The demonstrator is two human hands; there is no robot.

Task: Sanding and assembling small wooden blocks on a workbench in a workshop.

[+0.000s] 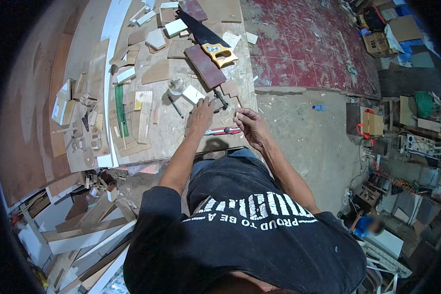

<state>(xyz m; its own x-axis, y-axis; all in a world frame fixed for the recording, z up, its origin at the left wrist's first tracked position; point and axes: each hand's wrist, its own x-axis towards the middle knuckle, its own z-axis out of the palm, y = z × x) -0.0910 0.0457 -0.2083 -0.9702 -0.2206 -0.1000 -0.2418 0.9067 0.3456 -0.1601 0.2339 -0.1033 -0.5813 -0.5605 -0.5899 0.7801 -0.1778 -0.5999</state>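
My left hand [202,116] lies over the workbench [176,142], fingers stretched out and apart, beside a white block [193,94]. Just past its fingertips is a dark hammer-like tool [221,100]; I cannot tell whether they touch it. Over the bench's right edge, my right hand [252,128] pinches a small pale piece [236,115], perhaps a wood bit. Between my wrists lies a slim red and silver tool [223,131]. A handsaw [203,32] with a yellow handle rests farther back, partly on a dark red board [205,65].
Wood offcuts [157,72] lie about the bench near a clear jar [176,86], a dark pen-like stick [175,107] and a green strip [120,110]. Scrap boards [90,228] are heaped at lower left. Clutter lines the right side, where a person in blue [363,226] is.
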